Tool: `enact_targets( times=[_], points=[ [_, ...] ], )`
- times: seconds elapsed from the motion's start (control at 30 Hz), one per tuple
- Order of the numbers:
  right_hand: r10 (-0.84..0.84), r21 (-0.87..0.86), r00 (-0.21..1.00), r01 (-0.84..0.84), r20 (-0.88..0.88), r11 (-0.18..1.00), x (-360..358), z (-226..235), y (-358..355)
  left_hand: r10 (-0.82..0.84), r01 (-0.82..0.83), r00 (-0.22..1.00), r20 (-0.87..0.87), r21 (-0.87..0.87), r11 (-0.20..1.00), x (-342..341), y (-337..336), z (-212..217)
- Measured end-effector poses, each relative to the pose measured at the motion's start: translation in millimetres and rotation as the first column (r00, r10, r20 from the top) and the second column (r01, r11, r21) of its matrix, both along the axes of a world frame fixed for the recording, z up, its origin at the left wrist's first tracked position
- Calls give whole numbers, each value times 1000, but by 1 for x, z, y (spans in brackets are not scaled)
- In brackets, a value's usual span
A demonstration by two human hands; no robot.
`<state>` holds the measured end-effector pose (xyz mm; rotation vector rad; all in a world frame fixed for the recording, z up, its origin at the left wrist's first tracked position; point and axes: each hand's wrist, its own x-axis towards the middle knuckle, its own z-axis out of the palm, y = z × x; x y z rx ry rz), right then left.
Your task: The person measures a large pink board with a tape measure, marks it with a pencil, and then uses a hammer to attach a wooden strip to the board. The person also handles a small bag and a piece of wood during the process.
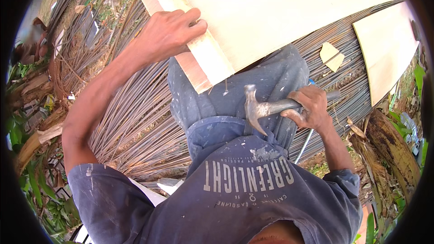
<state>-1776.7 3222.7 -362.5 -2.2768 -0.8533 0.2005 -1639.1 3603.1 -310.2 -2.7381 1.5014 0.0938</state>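
My right hand (311, 107) grips the handle of a steel claw hammer (254, 107), its head raised near the lower end of a pale wooden batten (205, 58). A nail (225, 87) sticks out from the underside of the board, close to the hammer head. My left hand (171, 30) clamps the batten's outer edge, fingers curled over it. The batten is fixed along the edge of a large light plywood sheet (280, 13). My knee in paint-spattered blue trousers (271, 81) lies under the sheet's edge.
Long bundles of rusty steel reinforcing bars (135, 122) lie under the board and across the ground. A second plywood sheet (386, 49) and a small cardboard scrap (332, 56) rest on the bars at right. Leafy plants and dry stalks (389, 149) line both sides.
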Motion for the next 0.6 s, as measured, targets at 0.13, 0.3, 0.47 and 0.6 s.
enact_targets(
  times=[0.13,0.3,0.47,0.6],
  points=[
    [46,-46,999,-48,-27,998,3,-4,0,74,-73,996,-47,24,997,-4,-4,9],
    [-32,86,996,39,-83,996,0,-9,2,7,-8,999,-51,-20,1000,0,-5,11],
    [-154,196,895,254,-418,947,-9,-8,6,0,2,999,-37,46,999,2,-7,7],
    [-223,230,769,432,-599,872,-22,-7,15,39,-37,997,-60,31,999,-3,-6,9]
  ],
)
